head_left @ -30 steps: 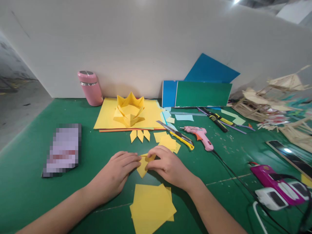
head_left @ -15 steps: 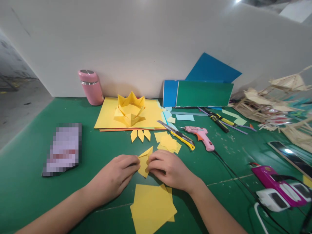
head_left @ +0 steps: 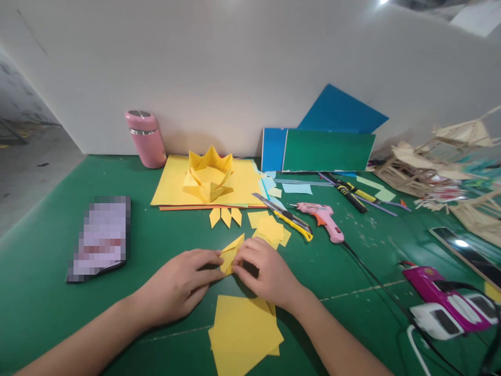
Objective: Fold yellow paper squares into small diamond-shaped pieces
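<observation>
A small folded yellow paper piece (head_left: pixel 230 254) lies on the green table (head_left: pixel 156 245) between my two hands. My left hand (head_left: pixel 183 284) rests flat beside it, fingertips pressing its left edge. My right hand (head_left: pixel 266 274) is curled over its right side, fingers pinching the fold. Just in front of my wrists lies a loose stack of yellow paper squares (head_left: pixel 242 334). Further back, three small folded yellow petals (head_left: pixel 225 216) lie in a row, and a yellow paper crown-like flower (head_left: pixel 209 175) sits on large yellow sheets (head_left: pixel 172 185).
More yellow squares (head_left: pixel 270 228), a yellow utility knife (head_left: pixel 284 215) and a pink glue gun (head_left: pixel 323 219) with a black cord lie right of centre. A pink bottle (head_left: pixel 145 139) stands at the back. A blurred dark object (head_left: pixel 102 237) is left; wooden stick models (head_left: pixel 438 162) and chargers (head_left: pixel 446 308) right.
The paper piece's upper flap has been raised and folded, then pressed lower. My right hand has shifted slightly left and curled onto the fold. My left hand has barely moved.
</observation>
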`<state>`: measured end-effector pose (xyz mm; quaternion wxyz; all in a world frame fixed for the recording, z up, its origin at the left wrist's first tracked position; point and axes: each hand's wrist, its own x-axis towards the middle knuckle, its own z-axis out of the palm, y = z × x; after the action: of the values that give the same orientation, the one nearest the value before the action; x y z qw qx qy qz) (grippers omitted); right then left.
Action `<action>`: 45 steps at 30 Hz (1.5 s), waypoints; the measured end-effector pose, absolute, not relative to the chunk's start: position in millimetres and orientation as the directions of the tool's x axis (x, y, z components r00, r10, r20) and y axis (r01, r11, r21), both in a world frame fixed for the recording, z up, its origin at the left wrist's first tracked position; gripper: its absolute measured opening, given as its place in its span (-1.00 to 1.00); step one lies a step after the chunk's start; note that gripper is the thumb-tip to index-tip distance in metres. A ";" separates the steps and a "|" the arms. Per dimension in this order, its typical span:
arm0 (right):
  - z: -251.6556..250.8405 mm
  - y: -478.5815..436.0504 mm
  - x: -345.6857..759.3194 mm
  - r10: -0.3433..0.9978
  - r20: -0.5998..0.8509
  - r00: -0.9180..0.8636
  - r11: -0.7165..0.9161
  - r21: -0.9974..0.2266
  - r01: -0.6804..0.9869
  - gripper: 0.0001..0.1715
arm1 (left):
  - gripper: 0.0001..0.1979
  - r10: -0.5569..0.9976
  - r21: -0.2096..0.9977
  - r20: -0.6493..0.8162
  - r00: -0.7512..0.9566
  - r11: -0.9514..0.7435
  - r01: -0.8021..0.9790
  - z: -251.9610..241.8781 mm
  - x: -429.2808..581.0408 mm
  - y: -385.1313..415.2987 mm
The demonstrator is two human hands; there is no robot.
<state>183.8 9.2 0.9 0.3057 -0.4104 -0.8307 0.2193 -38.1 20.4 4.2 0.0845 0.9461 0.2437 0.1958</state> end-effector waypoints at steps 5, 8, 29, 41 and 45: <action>0.2 7.6 178.3 0.850 0.319 -0.419 0.520 -0.635 0.572 -0.84 | -0.65 0.525 0.318 0.362 0.770 -0.846 0.427 1.4 -36.2 19.4; -2.6 7.5 176.4 0.864 0.311 -0.396 0.498 -0.645 0.580 -0.84 | -0.66 0.524 0.325 0.353 0.775 -0.845 0.424 2.7 -35.0 19.3; -5.9 9.6 173.9 0.907 0.247 -0.341 0.411 -0.694 0.591 -0.79 | -0.69 0.541 0.343 0.300 0.786 -0.830 0.440 7.5 -31.2 18.1; -1.6 9.4 178.1 0.910 0.224 -0.349 0.398 -0.709 0.583 -0.83 | -0.62 0.528 0.312 0.283 0.801 -0.840 0.444 11.6 -29.0 15.2; 1.6 11.4 184.9 0.931 0.239 -0.277 0.356 -0.770 0.529 -0.85 | -0.62 0.534 0.328 0.282 0.797 -0.834 0.443 13.2 -27.8 13.9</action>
<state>184.9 11.4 1.6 0.3492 -0.4895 -0.7456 0.2872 -27.8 13.9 13.2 0.1236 0.9398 0.2599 0.1841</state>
